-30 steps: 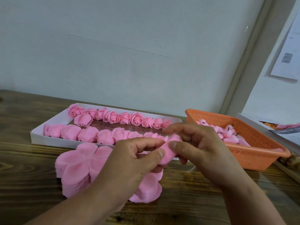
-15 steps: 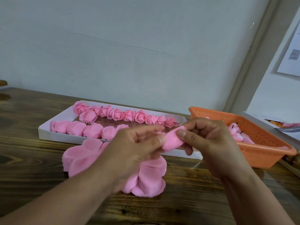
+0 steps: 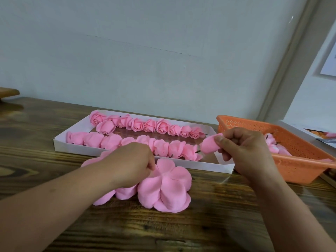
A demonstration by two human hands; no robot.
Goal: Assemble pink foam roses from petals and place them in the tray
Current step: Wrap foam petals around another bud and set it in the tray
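right hand [image 3: 243, 151] pinching rose bud [image 3: 210, 146] right of centre, over tray [image 3: 60, 142] | left hand [image 3: 131, 160] picking at petal stack [image 3: 163, 188] lower centre | risk: fingers lifting several thin petals together, or tearing the foam

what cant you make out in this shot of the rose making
All in the head view:
- Left hand fingertips: curled under at the petal stack, so its grip on a petal cannot be confirmed.
- Petals at the stack's left: covered by the left hand and forearm.
- Orange basket contents: partly behind the right hand, which holds a rose bud.
- Paper on the wall: cut off by the right edge.
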